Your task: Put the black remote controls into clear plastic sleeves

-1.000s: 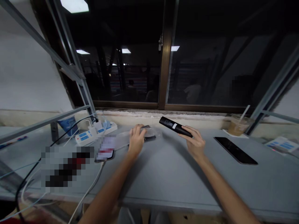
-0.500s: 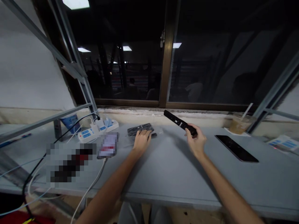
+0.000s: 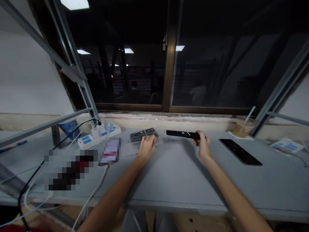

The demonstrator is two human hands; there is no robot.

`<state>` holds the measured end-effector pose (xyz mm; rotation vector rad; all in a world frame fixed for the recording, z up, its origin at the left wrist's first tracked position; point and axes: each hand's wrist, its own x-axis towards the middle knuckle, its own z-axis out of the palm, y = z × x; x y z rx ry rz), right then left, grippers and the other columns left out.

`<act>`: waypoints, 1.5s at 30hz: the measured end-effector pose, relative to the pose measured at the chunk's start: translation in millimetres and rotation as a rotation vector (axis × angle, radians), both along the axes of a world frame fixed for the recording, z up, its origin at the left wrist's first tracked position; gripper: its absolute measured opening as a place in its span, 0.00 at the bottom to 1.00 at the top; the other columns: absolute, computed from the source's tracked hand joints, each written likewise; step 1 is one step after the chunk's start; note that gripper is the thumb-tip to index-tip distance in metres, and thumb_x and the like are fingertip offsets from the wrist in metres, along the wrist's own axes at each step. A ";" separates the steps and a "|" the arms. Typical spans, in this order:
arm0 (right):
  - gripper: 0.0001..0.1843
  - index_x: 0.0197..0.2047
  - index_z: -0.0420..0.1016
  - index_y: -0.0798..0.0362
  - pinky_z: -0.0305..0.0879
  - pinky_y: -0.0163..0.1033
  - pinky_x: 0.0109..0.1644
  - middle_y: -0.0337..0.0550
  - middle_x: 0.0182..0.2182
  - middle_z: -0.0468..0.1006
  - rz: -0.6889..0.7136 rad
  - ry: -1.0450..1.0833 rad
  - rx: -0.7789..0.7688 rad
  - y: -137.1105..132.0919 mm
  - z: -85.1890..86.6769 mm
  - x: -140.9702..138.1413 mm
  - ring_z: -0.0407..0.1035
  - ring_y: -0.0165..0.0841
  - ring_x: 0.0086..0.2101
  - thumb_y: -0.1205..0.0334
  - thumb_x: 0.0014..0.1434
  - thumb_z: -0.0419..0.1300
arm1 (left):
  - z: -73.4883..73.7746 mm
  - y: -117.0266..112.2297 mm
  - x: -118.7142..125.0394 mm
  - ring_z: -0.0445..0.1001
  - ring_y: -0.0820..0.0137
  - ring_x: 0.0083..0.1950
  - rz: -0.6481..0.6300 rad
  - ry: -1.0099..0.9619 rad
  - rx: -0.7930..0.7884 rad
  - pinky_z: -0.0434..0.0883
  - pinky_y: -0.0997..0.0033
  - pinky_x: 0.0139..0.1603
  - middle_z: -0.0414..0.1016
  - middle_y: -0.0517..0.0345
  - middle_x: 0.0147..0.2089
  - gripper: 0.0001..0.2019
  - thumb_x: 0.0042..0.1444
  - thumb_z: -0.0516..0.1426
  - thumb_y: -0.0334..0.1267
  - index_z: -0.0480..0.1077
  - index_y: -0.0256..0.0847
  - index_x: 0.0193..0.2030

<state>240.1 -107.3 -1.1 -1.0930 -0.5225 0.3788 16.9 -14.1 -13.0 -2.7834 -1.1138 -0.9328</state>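
Holding a black remote (image 3: 181, 133) above the desk (image 3: 173, 183) with the right hand (image 3: 203, 143), nearly level and pointing leftward. Grasping just the right end, fingers closed around it, apparently so as to leave most of the buttons uncovered and facing up. Lifted off the desk, judging by the shadow underneath.

Resting the left hand (image 3: 146, 146) on the near right edge of a dark remote-like thing (image 3: 142, 133), lying in clear plastic (image 3: 130, 149) on the desk. Bending the fingers over that edge, perhaps to steady the loose, slippery-looking wrap; impossible to tell whether pinching or merely pressing.

Having, left of the plastic, a phone (image 3: 109, 153) with a lit screen, joined to a white cable (image 3: 95, 188) and probably placed there for charging. Having behind it a power strip (image 3: 84, 142), set near the sill, perhaps to hold plugs and cords back from the working hands.

Having, well to the right, a dark flat device (image 3: 240, 152) lying face up, and behind it a drink cup (image 3: 242, 128) standing on a white sheet (image 3: 249, 138), likely to catch drips.
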 end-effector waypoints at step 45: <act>0.25 0.53 0.68 0.52 0.68 0.29 0.21 0.50 0.41 0.76 1.005 -0.087 -0.270 -2.8 -8.8 -43.1 0.75 0.33 0.30 0.51 0.53 0.58 | 4.1 -26.3 17.1 0.64 0.62 0.53 -0.247 0.031 -0.105 0.60 0.62 0.50 0.66 0.51 0.50 0.21 0.52 0.58 0.38 0.58 0.42 0.51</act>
